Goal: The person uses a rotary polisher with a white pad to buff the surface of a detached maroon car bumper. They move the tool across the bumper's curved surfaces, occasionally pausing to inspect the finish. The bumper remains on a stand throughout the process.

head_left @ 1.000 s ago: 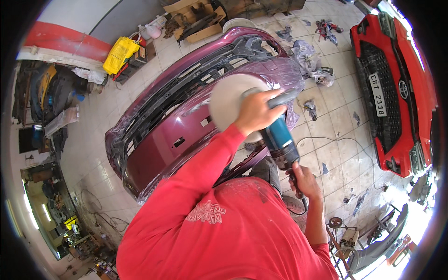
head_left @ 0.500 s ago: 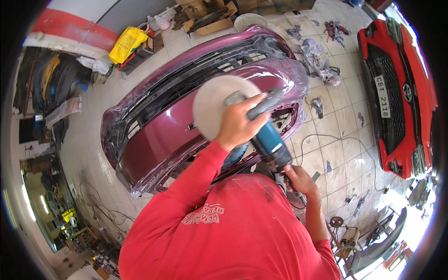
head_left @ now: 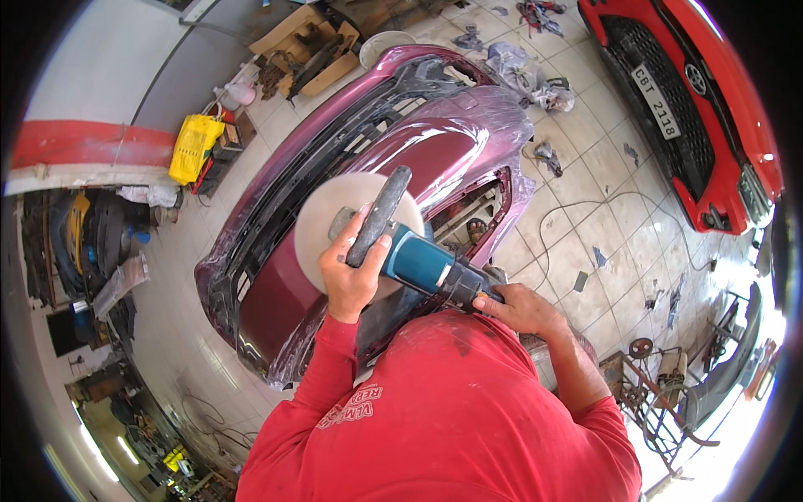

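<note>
A teal and black polisher (head_left: pixel 416 261) with a round whitish pad (head_left: pixel 319 222) lies across my body, over a glossy maroon car bumper (head_left: pixel 272 303). My left hand (head_left: pixel 350 280) closes around the black front handle (head_left: pixel 381 216) beside the pad. Gripped at its black rear end, the polisher is also held by my right hand (head_left: pixel 531 311). The pad overlaps the bumper's panel; its outline is blurred. Whether the pad touches the paint I cannot tell. Clear plastic film (head_left: pixel 493 117) covers the bumper's far end.
A red car (head_left: pixel 703 125) stands at the right on the tiled floor. Crumpled plastic (head_left: pixel 514 71) lies past the bumper's far end. A cable (head_left: pixel 577 203) winds over the tiles. A yellow container (head_left: pixel 196 149) and a cardboard box (head_left: pixel 322 63) sit along the far left side.
The polisher has moved left and lies more level, both hands still holding it. My view has turned, so the bumper and red car appear shifted.
</note>
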Demonstrator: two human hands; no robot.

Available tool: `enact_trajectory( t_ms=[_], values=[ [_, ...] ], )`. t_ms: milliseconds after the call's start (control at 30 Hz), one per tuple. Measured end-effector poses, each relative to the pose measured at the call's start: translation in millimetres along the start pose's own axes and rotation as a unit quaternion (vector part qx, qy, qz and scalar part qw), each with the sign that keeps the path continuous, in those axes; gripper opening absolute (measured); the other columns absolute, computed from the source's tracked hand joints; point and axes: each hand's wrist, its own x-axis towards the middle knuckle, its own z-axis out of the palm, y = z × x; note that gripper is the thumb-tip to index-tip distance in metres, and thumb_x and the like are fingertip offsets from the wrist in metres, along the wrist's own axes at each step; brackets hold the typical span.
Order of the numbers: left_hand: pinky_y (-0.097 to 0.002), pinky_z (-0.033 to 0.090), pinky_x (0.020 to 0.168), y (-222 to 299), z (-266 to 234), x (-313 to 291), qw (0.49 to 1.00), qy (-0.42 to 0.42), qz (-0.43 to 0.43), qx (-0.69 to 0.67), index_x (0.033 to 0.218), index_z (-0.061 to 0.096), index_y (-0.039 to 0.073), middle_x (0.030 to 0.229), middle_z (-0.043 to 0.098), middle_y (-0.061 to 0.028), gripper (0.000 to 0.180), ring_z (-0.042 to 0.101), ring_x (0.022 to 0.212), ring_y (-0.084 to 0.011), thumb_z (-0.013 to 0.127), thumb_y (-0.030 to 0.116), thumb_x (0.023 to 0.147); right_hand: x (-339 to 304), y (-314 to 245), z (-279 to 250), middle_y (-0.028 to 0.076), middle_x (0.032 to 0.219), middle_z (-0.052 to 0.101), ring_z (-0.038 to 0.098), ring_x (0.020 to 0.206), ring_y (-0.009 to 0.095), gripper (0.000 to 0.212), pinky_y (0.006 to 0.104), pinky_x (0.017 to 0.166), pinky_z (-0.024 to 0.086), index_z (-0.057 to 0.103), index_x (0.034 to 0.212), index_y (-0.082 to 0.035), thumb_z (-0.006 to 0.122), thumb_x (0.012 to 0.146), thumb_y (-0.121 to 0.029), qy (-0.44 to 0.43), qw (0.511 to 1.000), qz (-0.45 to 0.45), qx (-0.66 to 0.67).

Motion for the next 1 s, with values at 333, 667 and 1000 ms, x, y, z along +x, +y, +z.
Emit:
enact_trajectory(
  t_ms=[333, 667, 1000],
  values=[
    [-0.0290, 0.055, 0.095, 10, 21, 18, 0.999, -0.029, -0.014, 0.009, 0.142, 0.062, -0.011, 0.124, 0.074, -0.0144, 0.052, 0.070, 0.108, -0.0148, 0.076, 0.002, 0.093, -1, 12, -20, 0.031, 0.099, 0.074, 0.073, 0.101, 0.046, 0.090, 0.0536, 0.090, 0.055, 0.075, 0.112, 0.004, 0.051, 0.098, -0.081, 0.001, 0.999, -0.008, 0.044],
    [-0.0300, 0.053, 0.099, 4, -35, 21, 0.997, 0.055, -0.043, 0.044, 0.141, 0.063, -0.013, 0.127, 0.074, -0.0165, 0.055, 0.069, 0.112, -0.0174, 0.076, 0.010, 0.093, 27, -31, -17, 0.030, 0.093, 0.074, 0.073, 0.095, 0.047, 0.082, 0.0535, 0.086, 0.055, 0.071, 0.114, 0.007, 0.059, 0.098, -0.072, -0.046, 0.996, -0.059, -0.040],
    [-0.0350, 0.059, 0.092, -26, 113, 170, 0.998, -0.045, 0.038, 0.000, 0.121, 0.079, -0.001, 0.109, 0.081, -0.0182, 0.050, 0.078, 0.098, -0.0219, 0.082, 0.031, 0.082, 22, 6, -120, 0.004, 0.067, 0.061, 0.057, 0.051, 0.014, 0.061, 0.0319, 0.051, 0.046, 0.066, 0.098, 0.002, 0.055, 0.107, -0.057, 0.061, 0.988, 0.067, 0.124]
  ],
)
